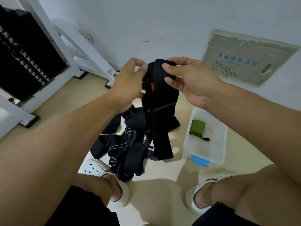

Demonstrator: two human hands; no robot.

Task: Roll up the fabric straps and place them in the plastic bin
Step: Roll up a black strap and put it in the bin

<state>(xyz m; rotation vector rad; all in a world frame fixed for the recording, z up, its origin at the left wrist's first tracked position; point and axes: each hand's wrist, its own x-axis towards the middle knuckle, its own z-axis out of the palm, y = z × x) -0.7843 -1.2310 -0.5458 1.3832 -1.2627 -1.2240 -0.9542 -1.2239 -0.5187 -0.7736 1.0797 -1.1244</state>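
- Black strap [160, 101] — held up in the air between both hands, its top end folded over, the rest hanging down toward the floor; an orange tab and grey lettering show on it.
- Left hand [128, 79] — pinching the strap's upper edge between thumb and fingertips.
- Right hand [187, 77] — thumb and fingers gripping the folded top.
- Pile of dark straps [125, 149] — heaped on the floor below the hands, beside the left shoe.
- Clear plastic bin [219, 144] — on the floor to the right of the pile, blue latch at its near end.
- Green rolled strap [197, 127] — lying inside the bin.
- White shoes [96, 168] — one on each foot, on the beige floor.
- Grey wall panel [244, 57] — set low in the wall, blue lettering.
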